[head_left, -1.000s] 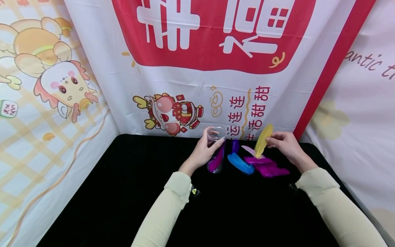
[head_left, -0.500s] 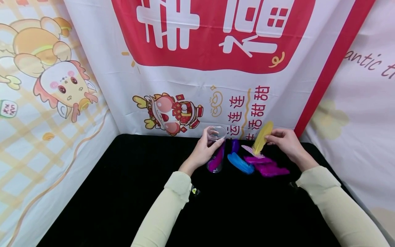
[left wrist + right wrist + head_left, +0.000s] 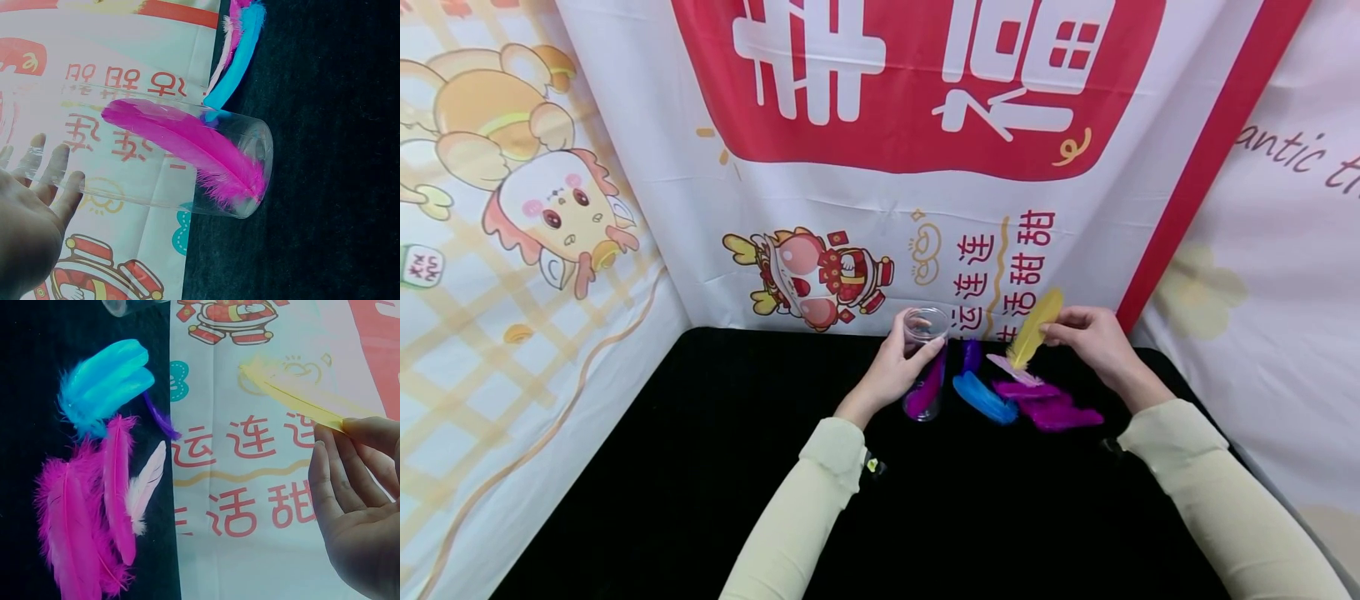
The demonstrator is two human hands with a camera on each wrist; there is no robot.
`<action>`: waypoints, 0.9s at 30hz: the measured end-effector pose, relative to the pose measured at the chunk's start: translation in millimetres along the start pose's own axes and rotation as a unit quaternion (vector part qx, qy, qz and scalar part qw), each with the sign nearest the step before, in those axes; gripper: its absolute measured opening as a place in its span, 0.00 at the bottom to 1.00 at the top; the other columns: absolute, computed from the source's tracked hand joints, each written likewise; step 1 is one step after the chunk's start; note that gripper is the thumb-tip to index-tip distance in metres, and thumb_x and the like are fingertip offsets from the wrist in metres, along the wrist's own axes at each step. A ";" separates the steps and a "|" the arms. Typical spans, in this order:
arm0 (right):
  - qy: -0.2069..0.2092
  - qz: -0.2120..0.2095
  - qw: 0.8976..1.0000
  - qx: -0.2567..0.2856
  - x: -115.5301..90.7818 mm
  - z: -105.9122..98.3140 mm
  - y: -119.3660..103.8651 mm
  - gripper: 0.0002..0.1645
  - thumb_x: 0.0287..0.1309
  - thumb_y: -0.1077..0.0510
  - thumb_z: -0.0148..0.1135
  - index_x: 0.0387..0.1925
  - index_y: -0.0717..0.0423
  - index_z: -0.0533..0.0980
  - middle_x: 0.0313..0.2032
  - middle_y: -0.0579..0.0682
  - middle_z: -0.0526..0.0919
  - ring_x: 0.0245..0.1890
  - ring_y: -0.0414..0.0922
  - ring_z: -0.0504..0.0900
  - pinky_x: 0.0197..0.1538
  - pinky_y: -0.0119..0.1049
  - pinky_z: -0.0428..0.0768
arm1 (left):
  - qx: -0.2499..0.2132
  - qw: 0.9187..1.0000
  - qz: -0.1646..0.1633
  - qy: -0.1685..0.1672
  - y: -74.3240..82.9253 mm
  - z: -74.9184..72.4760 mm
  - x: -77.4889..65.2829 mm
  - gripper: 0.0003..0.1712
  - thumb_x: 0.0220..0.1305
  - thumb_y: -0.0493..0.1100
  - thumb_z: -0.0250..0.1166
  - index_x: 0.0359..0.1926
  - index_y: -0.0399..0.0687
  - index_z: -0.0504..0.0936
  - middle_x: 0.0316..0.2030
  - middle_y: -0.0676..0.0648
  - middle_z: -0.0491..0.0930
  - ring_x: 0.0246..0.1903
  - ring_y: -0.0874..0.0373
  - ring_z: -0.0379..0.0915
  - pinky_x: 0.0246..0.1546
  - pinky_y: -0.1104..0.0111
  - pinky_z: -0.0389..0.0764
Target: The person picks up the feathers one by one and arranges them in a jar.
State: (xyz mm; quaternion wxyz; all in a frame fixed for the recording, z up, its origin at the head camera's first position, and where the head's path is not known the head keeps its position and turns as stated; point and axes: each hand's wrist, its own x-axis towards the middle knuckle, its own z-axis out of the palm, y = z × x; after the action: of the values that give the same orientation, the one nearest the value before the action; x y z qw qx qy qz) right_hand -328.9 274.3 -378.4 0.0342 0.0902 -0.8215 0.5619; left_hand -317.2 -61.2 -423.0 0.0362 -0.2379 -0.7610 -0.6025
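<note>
My left hand (image 3: 895, 367) grips a clear plastic cup (image 3: 240, 140) around its upper part; it stands upright on the black table. Inside the cup leans a magenta feather (image 3: 181, 134). To the right, my right hand (image 3: 1093, 342) pinches a yellow feather (image 3: 1036, 329) between thumb and fingers, raised above the loose feathers with its fluffy end pointing down. Under it lie a pale pink feather (image 3: 149, 481) and several magenta feathers (image 3: 69, 525). Blue feathers (image 3: 106, 381) lie nearer the cup, with a purple feather (image 3: 159, 419) behind them.
The black table (image 3: 715, 467) ends at a white and red printed cloth (image 3: 880, 192) hanging right behind the cup and feathers. Printed cloth walls also stand at the left (image 3: 512, 333) and right sides.
My right hand has lifted the yellow feather slightly up, away from the pile, and its lower end has shifted a little left. My left hand and the cup have stayed put.
</note>
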 end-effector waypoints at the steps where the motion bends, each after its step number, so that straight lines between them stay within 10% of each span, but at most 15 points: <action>1: -0.001 -0.001 1.000 0.000 -0.1 0.3 -1.6 0.21 0.65 0.60 0.69 0.51 0.75 0.80 0.36 0.45 0.90 0.32 0.39 0.88 0.40 0.32 0.85 | -0.001 1.000 0.001 0.000 -0.1 0.0 0.2 0.37 0.75 0.52 0.61 0.74 0.45 0.54 0.65 0.40 0.70 0.64 0.45 0.70 0.67 0.48 0.69; 27: -0.018 -0.045 0.998 -0.033 0.1 9.4 -25.8 0.21 0.69 0.55 0.66 0.52 0.70 0.81 0.39 0.52 0.90 0.36 0.38 0.86 0.43 0.30 0.83 | -0.007 1.000 0.012 0.008 3.9 2.0 -0.8 0.35 0.75 0.44 0.62 0.73 0.39 0.55 0.64 0.35 0.71 0.63 0.41 0.70 0.67 0.44 0.68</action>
State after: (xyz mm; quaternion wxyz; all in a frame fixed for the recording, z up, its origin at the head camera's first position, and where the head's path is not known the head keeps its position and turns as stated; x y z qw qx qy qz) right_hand -323.8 256.5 -358.1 0.0479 0.1361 -0.8352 0.5307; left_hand -314.3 -59.0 -420.3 0.0480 -0.2428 -0.7537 -0.6089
